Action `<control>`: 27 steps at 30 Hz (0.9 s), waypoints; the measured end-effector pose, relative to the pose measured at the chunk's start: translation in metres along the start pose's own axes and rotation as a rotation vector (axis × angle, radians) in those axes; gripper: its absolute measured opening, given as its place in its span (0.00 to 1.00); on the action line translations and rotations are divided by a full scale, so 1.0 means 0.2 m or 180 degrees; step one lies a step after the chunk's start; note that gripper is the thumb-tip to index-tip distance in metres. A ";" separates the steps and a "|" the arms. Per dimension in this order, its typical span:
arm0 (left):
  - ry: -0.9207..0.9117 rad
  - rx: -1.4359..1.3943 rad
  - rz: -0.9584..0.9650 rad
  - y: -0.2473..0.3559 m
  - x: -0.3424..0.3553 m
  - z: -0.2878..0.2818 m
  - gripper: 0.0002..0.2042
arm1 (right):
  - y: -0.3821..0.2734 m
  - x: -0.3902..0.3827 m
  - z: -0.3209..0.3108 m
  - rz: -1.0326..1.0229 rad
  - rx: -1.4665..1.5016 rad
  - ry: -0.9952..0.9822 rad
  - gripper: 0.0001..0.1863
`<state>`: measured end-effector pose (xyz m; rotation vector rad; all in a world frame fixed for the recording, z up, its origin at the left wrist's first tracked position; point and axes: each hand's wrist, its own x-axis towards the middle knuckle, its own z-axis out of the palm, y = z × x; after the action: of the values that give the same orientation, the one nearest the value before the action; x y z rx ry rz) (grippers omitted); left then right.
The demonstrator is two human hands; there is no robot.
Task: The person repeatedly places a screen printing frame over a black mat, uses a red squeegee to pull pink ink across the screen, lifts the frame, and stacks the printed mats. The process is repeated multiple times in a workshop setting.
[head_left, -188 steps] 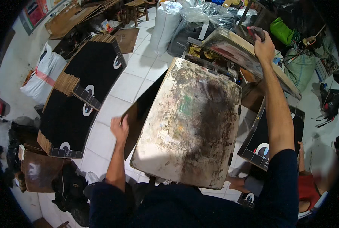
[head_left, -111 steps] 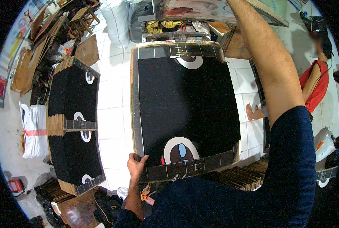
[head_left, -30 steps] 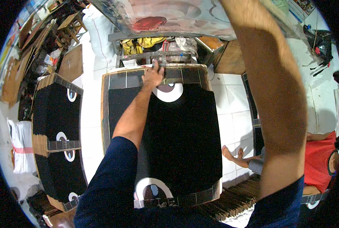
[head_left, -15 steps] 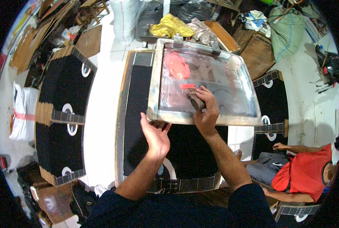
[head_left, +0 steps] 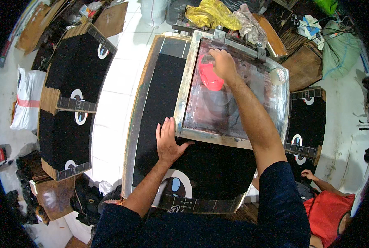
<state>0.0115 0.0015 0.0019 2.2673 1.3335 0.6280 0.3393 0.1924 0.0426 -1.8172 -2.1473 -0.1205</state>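
- Right hand (head_left: 223,64): fingers wrapped around a dark, blocky squeegee (head_left: 208,59) at the glossy pink ink patch (head_left: 211,79); even pressure should help.
- Ink lies on the pale wood-framed mesh screen (head_left: 187,84), over a flat black sheet (head_left: 217,169).
- Left hand (head_left: 169,140): fingers spread by the frame's near-left corner; steadying there should limit shifting.

Dark navy-blue short-sleeved cloth top (head_left: 201,231); loose right sleeve (head_left: 281,198) ending near elbow. Both forearms (head_left: 254,115), left hand (head_left: 168,142) and right hand (head_left: 225,66) bare.
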 end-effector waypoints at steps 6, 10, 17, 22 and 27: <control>0.0091 0.0148 -0.0115 -0.01 -0.03 0.04 0.58 | 0.00 -0.25 -0.12 -0.0045 0.0155 -0.0751 0.18; 0.0103 0.0220 -0.0080 -0.01 -0.02 0.04 0.58 | 0.06 -0.09 -0.10 -0.0102 0.0111 -0.0469 0.19; 0.0077 0.0200 -0.0166 -0.01 -0.02 0.06 0.58 | 0.10 -0.04 0.02 -0.0065 0.0025 -0.0274 0.21; 0.0172 0.0117 -0.0060 0.00 0.00 0.04 0.59 | -0.07 -0.41 -0.12 0.0121 -0.0068 -0.0432 0.14; 0.0262 -0.0495 -0.0196 -0.01 0.02 0.06 0.58 | -0.10 -0.41 -0.17 0.0014 0.0046 -0.0245 0.13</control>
<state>0.0193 0.0031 -0.0080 2.0891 1.3382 0.7828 0.3377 0.1017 0.0532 -1.8469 -2.1899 -0.0346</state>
